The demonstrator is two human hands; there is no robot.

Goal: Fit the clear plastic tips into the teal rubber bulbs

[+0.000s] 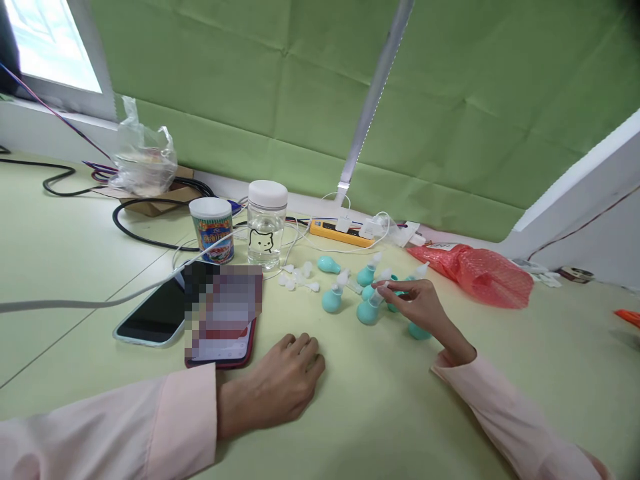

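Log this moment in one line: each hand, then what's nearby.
left hand: palm down on table | right hand: pinching clear tube at teal bulb | nearby: other teal bulbs, red-rimmed phone, lidded bottle

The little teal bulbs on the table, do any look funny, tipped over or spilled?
One looks odd: a smooth, pear-shaped teal bulb lies on its side at the back left of the group. The round teal bulb in front of it stands upright with a see-through tip. I see no spill.
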